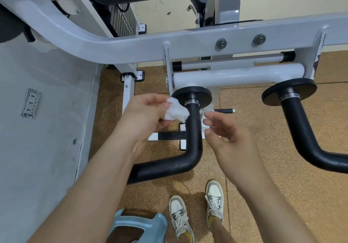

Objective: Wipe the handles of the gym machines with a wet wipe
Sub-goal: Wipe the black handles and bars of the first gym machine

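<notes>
The wipe (176,112) is a crumpled white wad, pinched between the thumb and fingertips of the left hand (148,114). It sits just beside the top of the near handle (194,139), below its black disc. The wipe looks light, soft and damp, likely to bunch or tear, so it is best wrapped around the bar under a flat palm. The handle is a stiff, fixed, bent bar with a pebbled black coat. It should take firm rubbing from the disc down to the bend.

The right hand (226,135) hovers beside the bar, fingers loosely curled and holding nothing. A second handle (297,126) hangs from the same white frame (113,43). Below is a speckled brown floor (263,167), with a grey wall (37,129) at the left.
</notes>
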### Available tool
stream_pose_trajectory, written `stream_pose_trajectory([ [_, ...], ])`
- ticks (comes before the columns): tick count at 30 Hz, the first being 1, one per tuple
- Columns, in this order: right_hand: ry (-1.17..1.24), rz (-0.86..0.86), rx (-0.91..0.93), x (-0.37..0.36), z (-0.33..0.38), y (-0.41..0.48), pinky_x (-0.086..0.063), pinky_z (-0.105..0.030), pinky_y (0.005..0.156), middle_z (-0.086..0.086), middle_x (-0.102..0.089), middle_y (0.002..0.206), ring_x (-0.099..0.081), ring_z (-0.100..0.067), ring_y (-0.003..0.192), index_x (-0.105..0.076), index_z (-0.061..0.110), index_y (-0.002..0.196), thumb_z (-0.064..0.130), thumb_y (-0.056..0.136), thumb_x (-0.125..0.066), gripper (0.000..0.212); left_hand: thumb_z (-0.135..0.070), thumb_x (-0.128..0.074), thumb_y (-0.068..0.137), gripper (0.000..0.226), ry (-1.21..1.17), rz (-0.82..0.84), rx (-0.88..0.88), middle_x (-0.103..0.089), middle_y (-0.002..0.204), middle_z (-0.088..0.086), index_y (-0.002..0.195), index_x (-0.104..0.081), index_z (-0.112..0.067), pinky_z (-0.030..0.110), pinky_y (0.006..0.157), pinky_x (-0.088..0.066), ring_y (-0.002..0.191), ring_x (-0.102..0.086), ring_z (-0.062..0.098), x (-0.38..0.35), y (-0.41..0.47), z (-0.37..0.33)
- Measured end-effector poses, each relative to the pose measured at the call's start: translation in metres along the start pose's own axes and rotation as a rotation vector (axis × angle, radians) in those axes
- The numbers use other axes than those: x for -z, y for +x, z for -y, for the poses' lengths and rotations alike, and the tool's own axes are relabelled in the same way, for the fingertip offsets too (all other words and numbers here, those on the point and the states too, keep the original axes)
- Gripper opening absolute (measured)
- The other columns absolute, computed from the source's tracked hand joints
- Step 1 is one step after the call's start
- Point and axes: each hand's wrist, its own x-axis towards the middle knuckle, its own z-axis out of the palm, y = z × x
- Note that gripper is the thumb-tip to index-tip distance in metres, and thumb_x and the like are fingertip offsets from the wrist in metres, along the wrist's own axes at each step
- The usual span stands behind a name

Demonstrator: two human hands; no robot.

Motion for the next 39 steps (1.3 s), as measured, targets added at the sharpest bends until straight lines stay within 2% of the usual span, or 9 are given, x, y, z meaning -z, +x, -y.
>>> stream_pose_trajectory([
  [3, -0.050, 0.000, 0.052, -0.003, 0.003, -0.003, -0.046, -0.005, 0.069, 0.031, -0.065, 0.093, -0.060, 0.008, 0.087, -0.061, 0.048, 0.090, 0.003, 0.087, -0.060, 0.045, -0.009, -0.056, 0.092, 0.018, 0.365, -0.002, -0.206, -0.068, 0.094, -0.004, 0.091, -0.067, -0.023, 0.030, 0.077, -0.056, 0.088, -0.066, 0.013, -0.018, -0.007, 0.020],
  [6, -0.187, -0.005, 0.097, -0.008, -0.002, -0.007, -0.050, -0.015, 0.075, 0.027, -0.061, 0.095, -0.060, 0.003, 0.088, -0.066, 0.034, 0.109, 0.004, 0.085, -0.062, 0.038, -0.012, -0.056, 0.091, 0.018, 0.612, -0.046, -0.440, -0.062, 0.089, -0.014, 0.090, -0.061, -0.029, 0.012, 0.067, -0.044, 0.083, -0.057, 0.000, -0.022, -0.020, 0.036],
  [10, -0.318, -0.022, 0.165, -0.012, -0.003, -0.011, -0.043, -0.004, 0.075, 0.023, -0.053, 0.097, -0.054, 0.007, 0.092, -0.065, 0.027, 0.115, 0.006, 0.086, -0.064, 0.036, -0.019, -0.057, 0.091, 0.014, 0.731, -0.131, -0.544, -0.062, 0.084, -0.018, 0.092, -0.067, -0.029, 0.005, 0.064, -0.041, 0.075, -0.054, -0.008, -0.012, -0.026, 0.034],
  [16, -0.361, -0.023, 0.162, -0.012, -0.002, -0.016, -0.040, -0.004, 0.071, 0.014, -0.059, 0.098, -0.055, 0.006, 0.088, -0.069, 0.026, 0.111, 0.009, 0.088, -0.059, 0.030, -0.042, -0.032, 0.100, 0.041, 1.037, -0.111, -0.533, -0.061, 0.073, 0.000, 0.083, -0.060, -0.017, 0.032, 0.063, -0.046, 0.068, -0.060, 0.019, -0.034, -0.041, 0.043],
  [20, -0.313, -0.032, 0.135, -0.012, -0.002, -0.024, -0.042, -0.005, 0.070, 0.016, -0.059, 0.100, -0.055, 0.005, 0.086, -0.068, 0.025, 0.111, 0.007, 0.087, -0.061, 0.031, -0.041, -0.040, 0.099, 0.042, 0.953, 0.063, -0.324, -0.053, 0.060, -0.002, 0.065, -0.053, -0.019, 0.029, 0.055, -0.036, 0.059, -0.052, 0.016, -0.014, -0.039, 0.041],
  [25, -0.105, -0.012, -0.021, -0.007, 0.015, -0.036, -0.044, -0.008, 0.069, 0.010, -0.067, 0.098, -0.059, 0.005, 0.084, -0.070, 0.024, 0.106, 0.006, 0.088, -0.061, 0.027, -0.035, -0.051, 0.095, 0.033, 1.031, 0.184, -0.433, -0.053, 0.062, -0.003, 0.067, -0.054, -0.019, 0.030, 0.059, -0.035, 0.064, -0.051, 0.017, 0.008, -0.058, 0.029],
  [29, 0.287, 0.144, -0.174, 0.003, 0.055, -0.058, -0.052, -0.018, 0.068, 0.001, -0.071, 0.101, -0.067, -0.008, 0.088, -0.070, 0.028, 0.108, 0.021, 0.089, -0.064, 0.022, -0.025, -0.058, 0.092, 0.016, 0.532, 0.103, -0.476, -0.064, 0.081, -0.011, 0.082, -0.070, -0.029, 0.016, 0.069, -0.043, 0.079, -0.057, 0.003, 0.024, -0.089, 0.013],
  [34, 0.177, 0.109, -0.019, -0.004, 0.104, -0.091, -0.056, -0.029, 0.080, 0.002, -0.074, 0.092, -0.068, -0.017, 0.091, -0.072, 0.029, 0.103, 0.023, 0.083, -0.070, 0.021, -0.019, -0.069, 0.085, 0.035, 0.304, 0.042, -0.533, -0.065, 0.090, -0.026, 0.088, -0.062, -0.054, 0.015, 0.074, -0.049, 0.085, -0.059, -0.011, 0.034, -0.146, -0.006],
  [39, 0.253, 0.018, 0.068, -0.006, 0.152, -0.139, -0.048, -0.015, 0.061, -0.002, -0.074, 0.076, -0.066, -0.006, 0.066, -0.077, 0.016, 0.085, 0.018, 0.083, -0.069, 0.008, -0.021, -0.070, 0.084, 0.016, 0.218, 0.051, -0.602, -0.071, 0.081, -0.025, 0.084, -0.072, -0.037, 0.011, 0.070, -0.051, 0.078, -0.066, -0.006, 0.063, -0.203, -0.023],
])
